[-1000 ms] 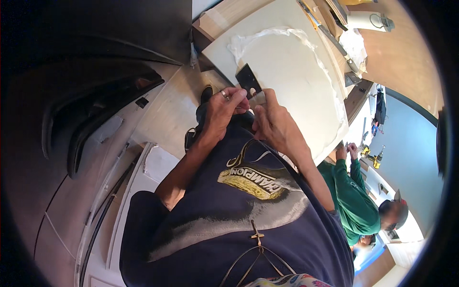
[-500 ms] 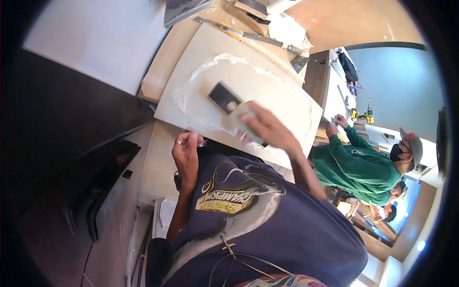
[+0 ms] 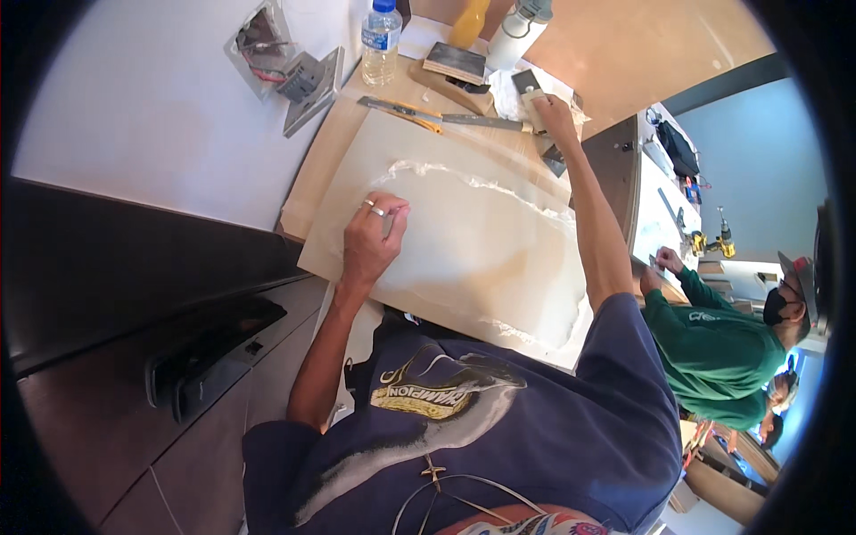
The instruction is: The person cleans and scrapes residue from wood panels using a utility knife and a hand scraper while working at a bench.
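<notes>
My left hand (image 3: 374, 236), a ring on one finger, is closed over the left part of a pale flat panel (image 3: 459, 236). Whether anything is inside its curled fingers is hidden. White paste (image 3: 481, 183) lies in a rough line along the panel's far side, and more clings near its front right edge. At the far right, my right hand (image 3: 555, 116) reaches beyond the panel and grips a putty knife (image 3: 527, 83) with a dark blade and pale handle, over crumpled white paper (image 3: 506, 96).
Behind the panel lie a yellow cutter (image 3: 406, 114), a long metal strip (image 3: 481, 120) and a dark sanding block (image 3: 455, 62). A clear bottle (image 3: 381, 45) and white flask (image 3: 520, 34) stand behind. An opened wall socket (image 3: 308, 80) hangs left. A co-worker in green (image 3: 722, 348) works at right.
My right hand has carried the putty knife from the panel to the far right. My left hand has moved from the near edge to above the panel. The view has shifted.
</notes>
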The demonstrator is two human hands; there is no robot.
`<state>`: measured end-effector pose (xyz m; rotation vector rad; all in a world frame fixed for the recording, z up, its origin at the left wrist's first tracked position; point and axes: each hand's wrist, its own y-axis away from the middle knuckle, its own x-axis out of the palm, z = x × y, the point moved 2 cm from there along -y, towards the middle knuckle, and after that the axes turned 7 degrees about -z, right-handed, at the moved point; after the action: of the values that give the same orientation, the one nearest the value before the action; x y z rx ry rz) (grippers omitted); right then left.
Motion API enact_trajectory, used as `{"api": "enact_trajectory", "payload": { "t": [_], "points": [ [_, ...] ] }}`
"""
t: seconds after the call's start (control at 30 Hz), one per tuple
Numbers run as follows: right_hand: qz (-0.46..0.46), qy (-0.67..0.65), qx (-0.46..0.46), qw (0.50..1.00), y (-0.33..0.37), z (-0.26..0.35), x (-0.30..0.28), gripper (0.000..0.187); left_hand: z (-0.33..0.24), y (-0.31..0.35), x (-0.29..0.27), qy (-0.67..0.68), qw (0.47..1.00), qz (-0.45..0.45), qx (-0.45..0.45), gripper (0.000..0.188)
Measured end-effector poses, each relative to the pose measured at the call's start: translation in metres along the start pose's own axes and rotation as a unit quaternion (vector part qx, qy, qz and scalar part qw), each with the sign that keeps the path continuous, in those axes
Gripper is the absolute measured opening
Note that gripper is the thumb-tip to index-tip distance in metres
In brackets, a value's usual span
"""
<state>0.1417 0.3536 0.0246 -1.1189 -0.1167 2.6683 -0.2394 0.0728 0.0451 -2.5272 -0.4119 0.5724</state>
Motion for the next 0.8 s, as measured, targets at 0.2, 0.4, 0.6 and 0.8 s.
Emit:
{"api": "enact_trajectory", "payload": {
  "t": [0.2,0.4,0.6,0.8],
  "points": [
    [-0.086,0.194,-0.156,0.965,0.001,0.013,0.020,0.050,0.014,0.012,0.003,-0.007,0.994,-0.009,-0.112,0.005],
    [0.022,-0.077,-0.333,0.940,0.080,0.117,0.091,0.031,0.017,0.006,0.002,-0.032,0.990,-0.002,-0.139,0.004],
    [0.084,0.042,-0.295,0.951,0.097,0.164,0.196,0.042,0.033,0.008,0.005,-0.043,0.990,0.034,-0.131,0.010],
    [-0.032,0.014,-0.330,0.943,0.100,0.170,0.189,0.028,0.038,0.016,0.002,-0.036,0.990,0.036,-0.128,0.015]
  ]
}}
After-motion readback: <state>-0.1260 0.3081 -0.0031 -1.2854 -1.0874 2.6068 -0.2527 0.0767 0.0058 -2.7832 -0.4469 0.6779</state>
